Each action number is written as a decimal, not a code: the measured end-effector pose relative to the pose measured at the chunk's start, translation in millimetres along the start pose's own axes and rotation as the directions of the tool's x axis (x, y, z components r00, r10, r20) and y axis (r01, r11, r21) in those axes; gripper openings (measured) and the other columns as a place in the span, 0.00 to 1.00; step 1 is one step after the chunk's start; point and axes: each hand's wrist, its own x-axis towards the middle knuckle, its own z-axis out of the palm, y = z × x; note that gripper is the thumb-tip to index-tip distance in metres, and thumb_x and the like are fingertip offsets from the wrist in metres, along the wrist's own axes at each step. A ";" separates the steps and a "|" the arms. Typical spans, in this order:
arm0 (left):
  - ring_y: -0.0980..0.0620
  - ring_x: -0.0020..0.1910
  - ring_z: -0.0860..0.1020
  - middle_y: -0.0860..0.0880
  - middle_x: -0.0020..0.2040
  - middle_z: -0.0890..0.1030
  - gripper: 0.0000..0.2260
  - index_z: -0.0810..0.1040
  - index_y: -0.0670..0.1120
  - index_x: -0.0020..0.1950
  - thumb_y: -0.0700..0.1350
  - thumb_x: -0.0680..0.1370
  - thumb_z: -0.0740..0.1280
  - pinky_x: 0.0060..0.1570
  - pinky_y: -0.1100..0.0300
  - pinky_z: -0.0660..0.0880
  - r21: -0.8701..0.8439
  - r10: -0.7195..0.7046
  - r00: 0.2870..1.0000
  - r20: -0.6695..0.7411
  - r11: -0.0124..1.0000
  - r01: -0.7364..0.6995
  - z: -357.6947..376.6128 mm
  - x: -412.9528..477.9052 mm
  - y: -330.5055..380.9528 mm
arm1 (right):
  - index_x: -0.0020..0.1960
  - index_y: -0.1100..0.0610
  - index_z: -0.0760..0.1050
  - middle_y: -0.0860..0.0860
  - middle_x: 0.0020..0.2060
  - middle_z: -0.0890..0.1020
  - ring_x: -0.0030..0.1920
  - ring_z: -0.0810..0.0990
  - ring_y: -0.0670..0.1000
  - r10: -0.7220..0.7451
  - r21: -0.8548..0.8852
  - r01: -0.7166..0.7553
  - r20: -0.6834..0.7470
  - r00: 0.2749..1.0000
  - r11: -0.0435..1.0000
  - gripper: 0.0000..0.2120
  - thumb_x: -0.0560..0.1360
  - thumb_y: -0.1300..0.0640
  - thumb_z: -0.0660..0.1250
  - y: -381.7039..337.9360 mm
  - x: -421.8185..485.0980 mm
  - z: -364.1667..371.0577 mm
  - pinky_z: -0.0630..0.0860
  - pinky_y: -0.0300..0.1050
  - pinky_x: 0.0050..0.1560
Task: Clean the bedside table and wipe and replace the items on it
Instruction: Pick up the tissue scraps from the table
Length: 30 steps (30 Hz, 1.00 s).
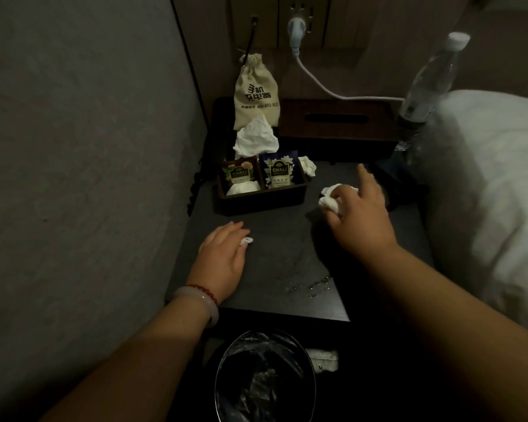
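- The bedside table point(275, 269) has a dark, matte, flat top; a scatter of shiny droplets point(311, 286) lies near its front edge, at 5 o'clock.
- The left hand point(223, 257) rests palm down at 8 o'clock, fingers curled over a small crumpled white tissue scrap point(247, 241).
- The right hand point(360, 214), at 2 o'clock, clutches a soft wadded tissue point(331, 197), forefinger stretched out.
- At 11 o'clock a dark box-shaped tray point(262, 196) holds two glossy tea sachets point(279, 173) and crumpled tissues.
- A beige cloth drawstring pouch point(255, 92) stands behind it; a dark slotted tissue box point(336, 126) sits at 12 o'clock.
- A clear plastic water bottle point(427, 86) leans at 1 o'clock against the white bedding point(494, 184).
- Below the front edge, a round bin point(264, 379) with a crinkled plastic liner.
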 end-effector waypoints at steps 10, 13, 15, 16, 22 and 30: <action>0.42 0.69 0.68 0.44 0.68 0.73 0.24 0.76 0.45 0.66 0.54 0.79 0.50 0.69 0.46 0.63 0.043 0.014 0.999 0.032 0.999 -0.015 -1.2 0.8 1.3 | 0.56 0.61 0.75 0.58 0.53 0.75 0.52 0.74 0.59 -0.082 0.157 0.103 -0.135 0.988 0.982 0.10 0.75 0.61 0.64 -10.9 17.9 11.6 0.66 0.43 0.46; 0.43 0.69 0.67 0.45 0.69 0.73 0.24 0.75 0.46 0.66 0.55 0.78 0.50 0.70 0.48 0.61 0.052 0.013 0.999 0.030 0.999 -0.015 -1.3 0.9 1.9 | 0.60 0.59 0.74 0.58 0.56 0.74 0.52 0.74 0.59 -0.100 0.170 0.133 -0.194 0.976 0.976 0.13 0.76 0.61 0.64 -12.3 32.0 7.7 0.67 0.43 0.45; 0.45 0.70 0.66 0.46 0.70 0.71 0.25 0.74 0.47 0.67 0.56 0.78 0.48 0.70 0.51 0.58 0.066 0.007 0.999 0.035 0.998 -0.009 -1.9 1.1 2.3 | 0.66 0.57 0.71 0.58 0.57 0.74 0.54 0.74 0.59 -0.125 0.130 0.151 -0.189 0.974 0.980 0.17 0.77 0.60 0.63 -12.9 43.9 7.1 0.69 0.45 0.46; 0.45 0.71 0.65 0.47 0.70 0.71 0.26 0.73 0.48 0.68 0.56 0.78 0.48 0.71 0.52 0.57 0.074 0.005 0.999 0.040 0.997 -0.008 -1.9 1.1 2.1 | 0.69 0.57 0.68 0.58 0.58 0.74 0.56 0.74 0.59 -0.130 0.108 0.151 -0.178 0.975 0.983 0.21 0.77 0.60 0.63 -12.5 50.4 8.2 0.70 0.46 0.48; 0.47 0.72 0.63 0.48 0.72 0.69 0.27 0.72 0.50 0.69 0.58 0.77 0.45 0.71 0.56 0.50 0.091 0.007 0.998 0.061 0.996 -0.012 -1.1 2.8 1.0 | 0.76 0.51 0.58 0.57 0.65 0.67 0.62 0.67 0.59 -0.175 -0.128 0.185 0.089 0.981 0.974 0.28 0.78 0.58 0.60 -4.8 75.8 24.3 0.66 0.53 0.58; 0.47 0.71 0.64 0.48 0.70 0.71 0.27 0.73 0.49 0.68 0.58 0.78 0.46 0.70 0.57 0.49 0.100 0.017 0.999 0.044 0.995 -0.022 0.1 3.2 2.3 | 0.70 0.50 0.67 0.47 0.71 0.67 0.61 0.65 0.56 -0.175 -0.282 0.217 0.167 0.970 0.935 0.18 0.80 0.54 0.54 6.0 58.9 28.0 0.63 0.48 0.52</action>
